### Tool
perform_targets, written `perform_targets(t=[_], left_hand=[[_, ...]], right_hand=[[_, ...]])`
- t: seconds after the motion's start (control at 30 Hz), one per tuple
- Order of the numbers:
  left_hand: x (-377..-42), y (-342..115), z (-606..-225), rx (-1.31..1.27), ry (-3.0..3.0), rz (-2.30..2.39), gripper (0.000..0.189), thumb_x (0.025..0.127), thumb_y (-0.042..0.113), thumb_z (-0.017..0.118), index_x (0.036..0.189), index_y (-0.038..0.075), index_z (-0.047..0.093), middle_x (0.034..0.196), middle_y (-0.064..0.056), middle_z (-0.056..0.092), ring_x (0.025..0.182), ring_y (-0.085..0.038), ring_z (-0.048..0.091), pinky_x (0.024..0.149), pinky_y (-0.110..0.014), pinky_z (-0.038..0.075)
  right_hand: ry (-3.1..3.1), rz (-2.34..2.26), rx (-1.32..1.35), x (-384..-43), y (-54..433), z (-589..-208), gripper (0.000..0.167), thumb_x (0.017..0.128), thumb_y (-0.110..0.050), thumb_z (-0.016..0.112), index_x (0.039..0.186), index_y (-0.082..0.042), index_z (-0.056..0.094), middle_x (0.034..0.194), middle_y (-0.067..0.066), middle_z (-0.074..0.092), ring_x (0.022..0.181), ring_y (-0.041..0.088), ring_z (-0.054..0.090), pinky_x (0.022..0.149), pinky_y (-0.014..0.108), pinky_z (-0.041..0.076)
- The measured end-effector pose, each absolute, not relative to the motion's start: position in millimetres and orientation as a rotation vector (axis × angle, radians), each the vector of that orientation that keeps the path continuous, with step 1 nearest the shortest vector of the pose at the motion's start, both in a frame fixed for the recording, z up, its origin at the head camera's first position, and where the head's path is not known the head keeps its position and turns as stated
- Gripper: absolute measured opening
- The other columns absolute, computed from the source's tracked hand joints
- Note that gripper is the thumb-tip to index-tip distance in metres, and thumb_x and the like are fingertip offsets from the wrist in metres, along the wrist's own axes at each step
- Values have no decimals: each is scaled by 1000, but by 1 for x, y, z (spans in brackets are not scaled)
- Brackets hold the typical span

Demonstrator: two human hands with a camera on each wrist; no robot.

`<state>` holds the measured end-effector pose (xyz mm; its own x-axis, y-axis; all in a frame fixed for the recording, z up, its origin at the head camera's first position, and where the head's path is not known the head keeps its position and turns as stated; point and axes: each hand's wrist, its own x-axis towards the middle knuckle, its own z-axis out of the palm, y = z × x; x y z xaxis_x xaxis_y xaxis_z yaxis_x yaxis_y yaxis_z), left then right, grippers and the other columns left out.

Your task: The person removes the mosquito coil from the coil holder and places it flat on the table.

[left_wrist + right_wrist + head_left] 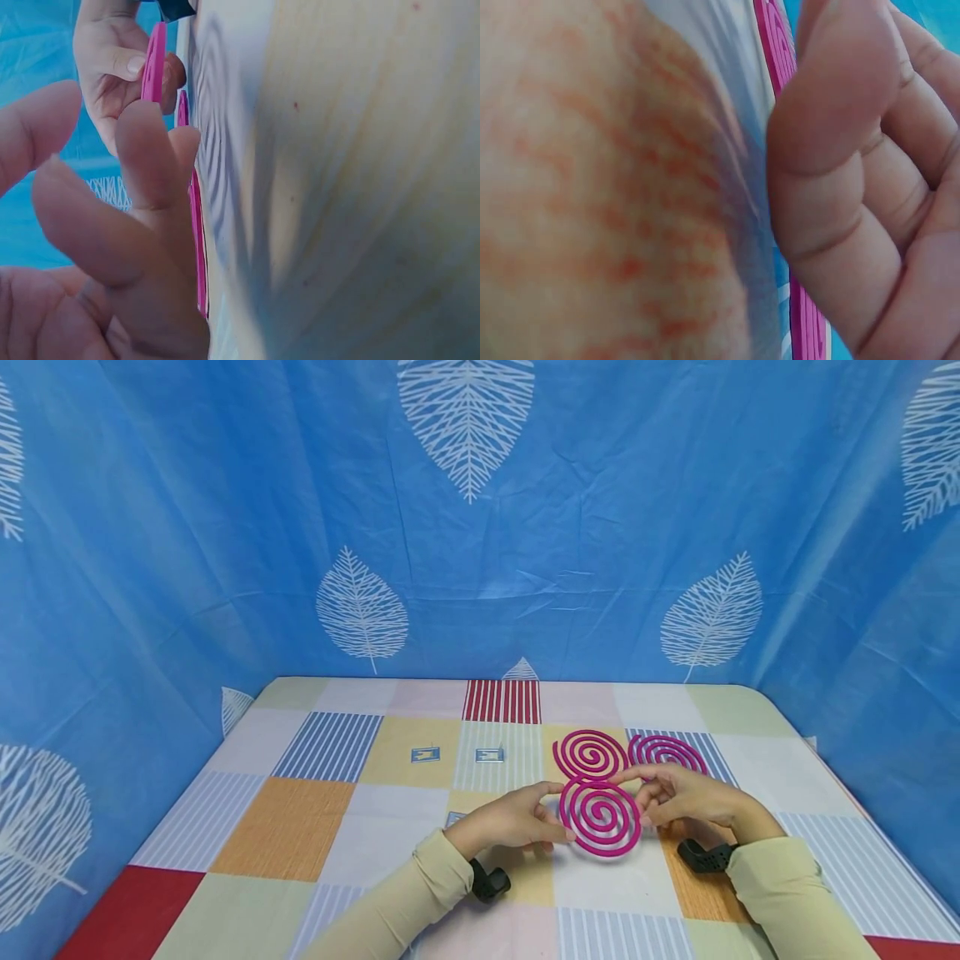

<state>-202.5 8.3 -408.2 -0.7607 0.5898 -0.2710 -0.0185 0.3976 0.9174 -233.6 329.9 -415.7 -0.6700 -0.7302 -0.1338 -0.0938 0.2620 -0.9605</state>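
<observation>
A magenta mosquito coil (pixel 602 814) is lifted a little above the tablecloth, and its spiral shadow falls on the cloth in the left wrist view. My right hand (pixel 686 797) pinches its right side, the thumb at the edge and the index finger stretched along the back rim. At the coil's left edge is my left hand (pixel 517 817), thumb and index finger spread apart with their tips right at the rim. From the left wrist, the left fingers (pixel 142 157) hide the coil's near end. In the right wrist view the right fingers (pixel 817 172) hide what they pinch.
Two more magenta coils lie behind: a left one (pixel 591 753), whose front edge the held coil overlaps in the head view, and a right one (pixel 667 752) partly covered by my right hand. A patchwork tablecloth (pixel 300 827) covers the table; a blue leaf-print curtain (pixel 525 568) surrounds it.
</observation>
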Motion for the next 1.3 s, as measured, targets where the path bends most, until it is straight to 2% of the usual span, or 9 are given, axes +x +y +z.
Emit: perform_targets(t=[0.23, 0.47, 0.83, 1.03, 1.13, 1.3], left_hand=[[-202, 10, -412, 471, 2092, 1310, 73, 97, 13, 81, 160, 4, 46, 82, -4, 73, 65, -15, 64, 58, -24, 48], [-202, 11, -414, 465, 2090, 1310, 71, 98, 14, 81, 160, 4, 47, 83, -3, 73, 65, -14, 67, 56, -24, 49], [-201, 11, -416, 499, 2104, 1300, 66, 99, 14, 80, 157, 5, 51, 85, -2, 73, 67, -13, 67, 55, -23, 50], [-201, 12, -420, 522, 2109, 1300, 65, 97, 12, 80, 156, 1, 53, 84, -1, 71, 66, -12, 66, 54, -22, 48], [-200, 13, -420, 525, 2106, 1293, 65, 98, 12, 80, 155, 0, 53, 83, -2, 71, 65, -13, 65, 54, -22, 47], [-199, 12, -419, 525, 2106, 1295, 64, 97, 12, 80, 154, -2, 54, 82, -3, 70, 64, -13, 64, 55, -22, 47]], right_hand=[[1922, -1414, -676, -232, 332, -416, 59, 102, 0, 69, 151, 17, 41, 91, 2, 71, 61, 13, 49, 54, 23, 44], [1931, -1398, -684, -232, 332, -417, 58, 102, 0, 70, 150, 18, 43, 88, 1, 71, 59, 15, 49, 54, 23, 43], [1878, -1401, -754, -234, 333, -421, 55, 104, 2, 65, 150, 19, 41, 84, -2, 67, 55, 21, 41, 52, 23, 40], [1865, -1401, -773, -235, 333, -421, 54, 103, 4, 64, 149, 22, 40, 80, 6, 67, 53, 23, 38, 50, 24, 37], [1889, -1386, -753, -234, 333, -421, 54, 102, 4, 65, 147, 23, 41, 79, 8, 68, 53, 19, 39, 50, 23, 36], [1965, -1352, -665, -232, 332, -420, 51, 100, 2, 68, 142, 22, 46, 76, 0, 65, 57, 10, 43, 52, 21, 36]])
